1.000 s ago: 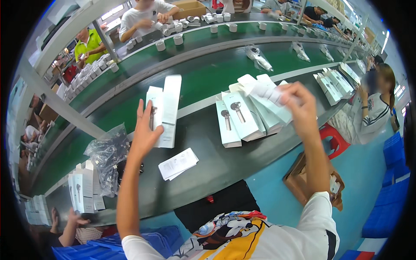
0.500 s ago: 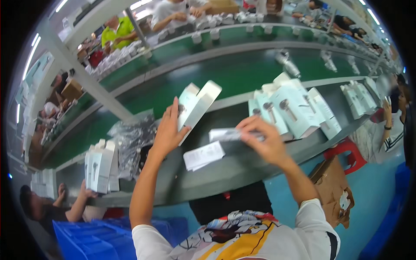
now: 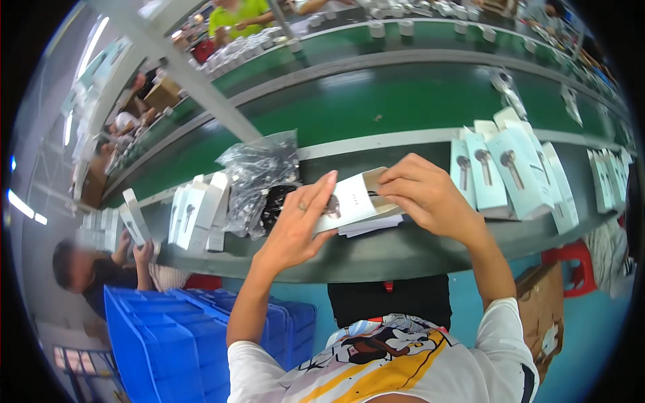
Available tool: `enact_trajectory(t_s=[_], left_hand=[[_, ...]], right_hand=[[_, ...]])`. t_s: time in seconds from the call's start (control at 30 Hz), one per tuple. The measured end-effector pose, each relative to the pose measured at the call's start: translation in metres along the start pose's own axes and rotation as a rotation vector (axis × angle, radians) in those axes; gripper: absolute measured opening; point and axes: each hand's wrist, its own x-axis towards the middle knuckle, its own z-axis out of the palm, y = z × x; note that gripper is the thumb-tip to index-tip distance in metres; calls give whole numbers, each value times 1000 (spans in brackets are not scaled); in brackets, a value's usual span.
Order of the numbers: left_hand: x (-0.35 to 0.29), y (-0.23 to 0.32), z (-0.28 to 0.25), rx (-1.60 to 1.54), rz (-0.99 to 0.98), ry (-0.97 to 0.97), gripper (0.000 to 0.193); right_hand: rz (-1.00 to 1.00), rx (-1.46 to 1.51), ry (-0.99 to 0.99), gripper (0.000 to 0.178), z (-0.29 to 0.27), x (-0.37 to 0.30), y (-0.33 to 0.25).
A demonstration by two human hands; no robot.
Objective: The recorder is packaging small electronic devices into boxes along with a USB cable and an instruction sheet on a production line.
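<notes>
My left hand (image 3: 302, 218) is wrapped round a slim white carton (image 3: 349, 201) with a printed picture on its face, holding it tilted above the bench. At the carton's open right end, the fingers of my right hand (image 3: 430, 195) are bent together at the mouth; what they pinch is hidden. Folded white leaflets (image 3: 373, 226) lie on the bench just below the carton, partly covered by it. Left of my left hand sits a heap of clear plastic bags (image 3: 259, 178) with dark items beside it.
Pale green cartons (image 3: 514, 171) stand in a group to the right, more cartons (image 3: 195, 213) to the left. Beyond the bench runs a green conveyor belt (image 3: 376, 111) carrying bagged parts. Blue crates (image 3: 168, 342) and a red stool (image 3: 578, 269) are below. A co-worker (image 3: 101, 272) handles a carton at left.
My left hand has tipped the carton from steep to nearly level. My right hand has brought a folded leaflet to its open end, and the leaflet is now out of sight. The view has shifted left.
</notes>
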Motion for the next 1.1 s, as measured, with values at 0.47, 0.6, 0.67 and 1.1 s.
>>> enact_trajectory(t_s=[0.47, 0.6, 0.67, 1.1], left_hand=[[-19, -7, 12, -81, -25, 89, 91], [-12, -8, 20, 0, 31, 98, 90], [-14, -12, 28, 42, 39, 126, 89], [-30, -3, 22, -47, 3, 126, 89]], right_hand=[[72, -315, -152, 32, 14, -11, -20], [196, -230, -202, 49, 22, -21, -9], [326, -149, -302, 58, 30, -28, 6], [15, -410, -198, 58, 21, -26, -7]])
